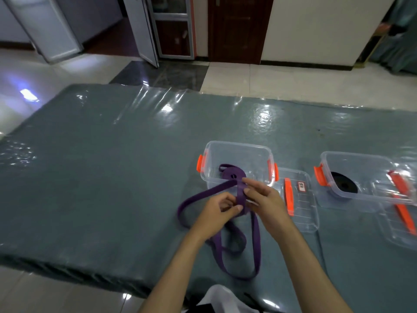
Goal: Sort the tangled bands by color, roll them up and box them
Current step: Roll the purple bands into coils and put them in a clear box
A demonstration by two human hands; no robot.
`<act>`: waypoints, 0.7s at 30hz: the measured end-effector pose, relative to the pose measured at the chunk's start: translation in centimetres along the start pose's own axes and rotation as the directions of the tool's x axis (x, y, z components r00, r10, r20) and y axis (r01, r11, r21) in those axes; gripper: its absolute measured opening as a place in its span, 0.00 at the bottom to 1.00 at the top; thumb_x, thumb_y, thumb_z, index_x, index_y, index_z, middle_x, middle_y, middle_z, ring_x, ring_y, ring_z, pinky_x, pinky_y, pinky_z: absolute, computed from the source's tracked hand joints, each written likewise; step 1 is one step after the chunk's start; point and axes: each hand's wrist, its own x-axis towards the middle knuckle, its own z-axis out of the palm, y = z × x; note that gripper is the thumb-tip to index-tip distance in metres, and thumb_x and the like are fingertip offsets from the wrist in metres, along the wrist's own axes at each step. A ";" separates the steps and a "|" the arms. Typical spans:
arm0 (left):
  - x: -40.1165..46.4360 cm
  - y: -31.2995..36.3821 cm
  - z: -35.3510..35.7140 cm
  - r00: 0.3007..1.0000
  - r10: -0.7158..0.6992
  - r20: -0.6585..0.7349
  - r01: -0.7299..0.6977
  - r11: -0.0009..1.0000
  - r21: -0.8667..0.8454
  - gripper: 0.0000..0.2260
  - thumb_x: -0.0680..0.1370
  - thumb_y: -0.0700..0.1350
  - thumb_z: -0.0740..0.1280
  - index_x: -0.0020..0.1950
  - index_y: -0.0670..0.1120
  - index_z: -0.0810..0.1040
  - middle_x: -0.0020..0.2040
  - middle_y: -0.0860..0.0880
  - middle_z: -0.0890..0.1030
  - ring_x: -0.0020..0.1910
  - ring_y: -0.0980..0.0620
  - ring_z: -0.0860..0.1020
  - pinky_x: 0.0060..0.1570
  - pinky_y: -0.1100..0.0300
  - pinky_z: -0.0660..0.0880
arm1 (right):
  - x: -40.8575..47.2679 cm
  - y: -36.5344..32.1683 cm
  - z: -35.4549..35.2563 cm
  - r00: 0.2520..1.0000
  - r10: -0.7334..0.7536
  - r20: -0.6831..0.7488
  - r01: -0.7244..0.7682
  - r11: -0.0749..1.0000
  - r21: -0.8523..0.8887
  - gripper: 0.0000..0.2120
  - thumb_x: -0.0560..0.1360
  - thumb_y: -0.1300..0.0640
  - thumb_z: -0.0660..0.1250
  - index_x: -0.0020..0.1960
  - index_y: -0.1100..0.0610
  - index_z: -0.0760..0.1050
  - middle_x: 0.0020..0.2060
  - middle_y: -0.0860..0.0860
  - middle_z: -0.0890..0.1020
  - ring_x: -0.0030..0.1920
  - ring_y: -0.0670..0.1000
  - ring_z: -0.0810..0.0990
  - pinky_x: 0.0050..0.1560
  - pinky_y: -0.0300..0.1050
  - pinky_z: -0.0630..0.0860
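The left hand (217,210) and right hand (262,199), forearms reaching in from below, pinched a loose purple band (241,196) between thumbs and curled fingers; its slack looped over the green table cover (101,177). Just beyond, a clear box (237,152) held a rolled purple band (232,175); another box (361,163) held a black roll (344,182).

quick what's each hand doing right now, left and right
Left hand: fingers curled, pinching the purple band.
Right hand: fingers pinching the same purple band near its fold.
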 end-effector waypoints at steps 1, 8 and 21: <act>0.0 0.5 0.1 0.999 0.021 -0.039 -0.022 1.000 -0.012 0.08 0.79 0.38 0.74 0.45 0.50 0.81 0.40 0.60 0.85 0.43 0.62 0.83 0.51 0.66 0.77 | 0.0 -0.5 0.1 1.000 -0.009 0.008 0.009 1.000 0.013 0.14 0.81 0.66 0.67 0.64 0.56 0.82 0.56 0.59 0.86 0.54 0.57 0.86 0.57 0.53 0.81; 0.8 1.5 -1.3 0.965 -0.027 -0.262 -0.072 0.931 -0.358 0.03 0.81 0.40 0.72 0.53 0.44 0.81 0.46 0.44 0.86 0.40 0.51 0.80 0.48 0.55 0.79 | -0.6 -0.8 0.0 0.974 -0.048 0.219 0.118 0.941 -0.318 0.20 0.80 0.58 0.72 0.71 0.50 0.76 0.58 0.47 0.86 0.61 0.45 0.84 0.66 0.45 0.79; 0.8 1.3 -3.9 0.943 -0.140 -0.303 0.033 0.942 -0.334 0.06 0.80 0.40 0.72 0.45 0.45 0.77 0.41 0.46 0.85 0.38 0.51 0.80 0.44 0.55 0.80 | 0.7 -0.4 1.4 0.813 -0.525 0.252 0.481 0.361 -0.799 0.17 0.78 0.61 0.72 0.63 0.46 0.84 0.50 0.42 0.77 0.42 0.44 0.80 0.46 0.42 0.82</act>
